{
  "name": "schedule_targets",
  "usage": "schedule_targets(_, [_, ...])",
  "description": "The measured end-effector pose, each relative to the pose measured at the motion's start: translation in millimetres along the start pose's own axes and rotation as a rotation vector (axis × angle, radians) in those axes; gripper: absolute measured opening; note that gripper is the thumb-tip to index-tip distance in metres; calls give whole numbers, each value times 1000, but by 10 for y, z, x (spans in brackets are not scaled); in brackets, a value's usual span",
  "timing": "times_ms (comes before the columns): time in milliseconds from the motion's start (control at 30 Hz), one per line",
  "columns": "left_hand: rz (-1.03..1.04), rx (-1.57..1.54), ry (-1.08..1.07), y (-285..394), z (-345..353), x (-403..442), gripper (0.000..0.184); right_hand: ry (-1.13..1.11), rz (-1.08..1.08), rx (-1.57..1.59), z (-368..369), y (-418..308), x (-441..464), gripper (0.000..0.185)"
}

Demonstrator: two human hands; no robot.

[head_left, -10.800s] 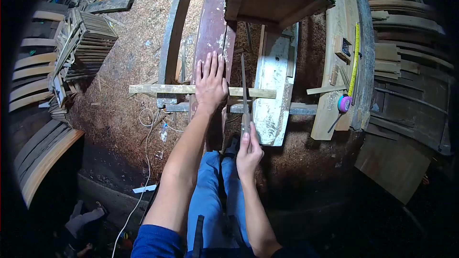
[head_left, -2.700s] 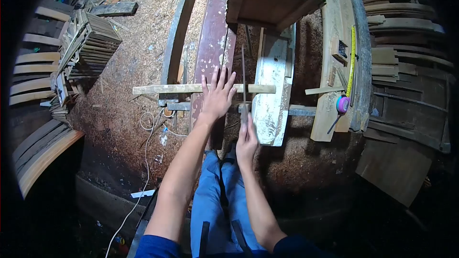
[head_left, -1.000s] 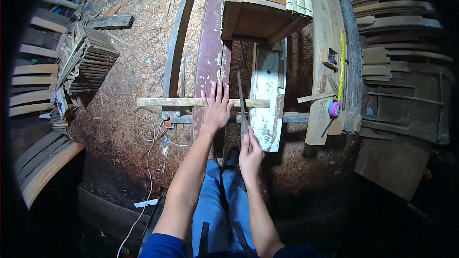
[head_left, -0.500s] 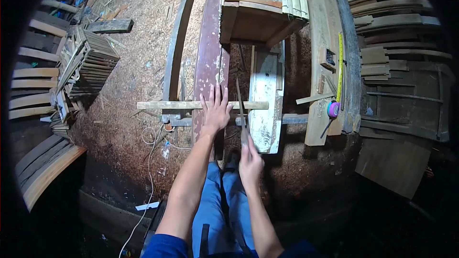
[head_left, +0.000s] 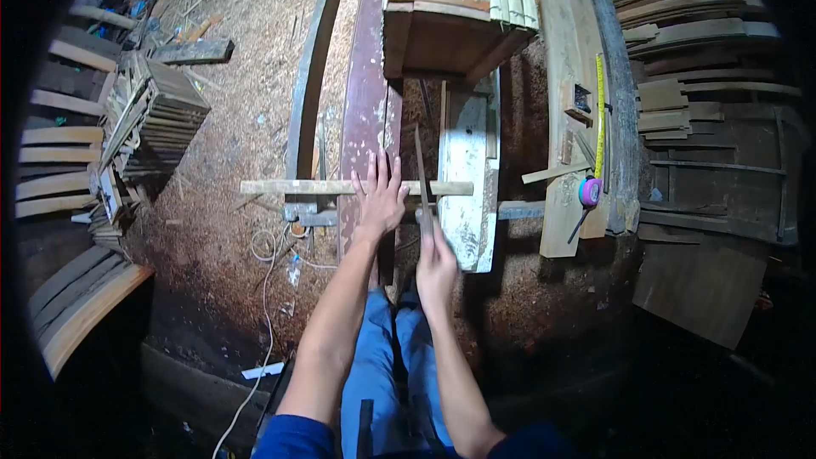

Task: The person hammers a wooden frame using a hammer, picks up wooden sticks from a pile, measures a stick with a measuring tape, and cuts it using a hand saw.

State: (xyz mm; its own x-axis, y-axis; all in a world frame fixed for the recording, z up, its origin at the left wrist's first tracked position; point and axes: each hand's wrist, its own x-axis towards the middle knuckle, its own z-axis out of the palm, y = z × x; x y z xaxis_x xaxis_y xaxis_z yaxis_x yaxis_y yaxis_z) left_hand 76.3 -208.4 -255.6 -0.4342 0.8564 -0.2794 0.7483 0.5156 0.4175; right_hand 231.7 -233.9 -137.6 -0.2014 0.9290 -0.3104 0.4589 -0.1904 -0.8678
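Note:
A narrow wooden strip (head_left: 285,187) lies crosswise over a worn maroon plank (head_left: 359,119) and a board with flaking white paint (head_left: 463,234). My left hand (head_left: 380,206) rests flat on the strip with its fingers spread, over the maroon plank. My right hand (head_left: 437,274) is closed around the handle of a handsaw (head_left: 422,172). Its thin blade, seen almost edge-on, points away from me and crosses the strip just right of my left hand. How deep the teeth sit in the wood cannot be made out.
Ahead stands a wooden box (head_left: 450,38) with slats in it. To the right, a tape measure (head_left: 590,191) lies extended on a long plank (head_left: 561,229). Stacked slats (head_left: 166,102) stand at left, and a white cable (head_left: 270,306) trails over the shavings-covered floor.
My right hand has pushed the handsaw forward, away from my body. My left hand stays pressed on the strip. The whole view has shifted slightly.

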Motion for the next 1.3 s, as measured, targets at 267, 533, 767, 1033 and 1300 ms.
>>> schedule_targets(267, [19,-25,-13,-40,-59,-22,63,33,-8,-61,98,-126,105,44])
schedule_targets(533, [149,-154,138,-133,-91,-122,41,322,-301,-462,-383,159,253,44])
schedule_targets(767, [288,-173,200,-159,-224,-257,29,377,-586,-649,-363,670,884,45])
schedule_targets(1033, [434,-173,238,-180,-377,-438,32,233,-481,-730,-439,776,910,49])
schedule_targets(1300, [414,-200,330,-161,-291,-636,25,68,-326,-863,-610,553,732,56])
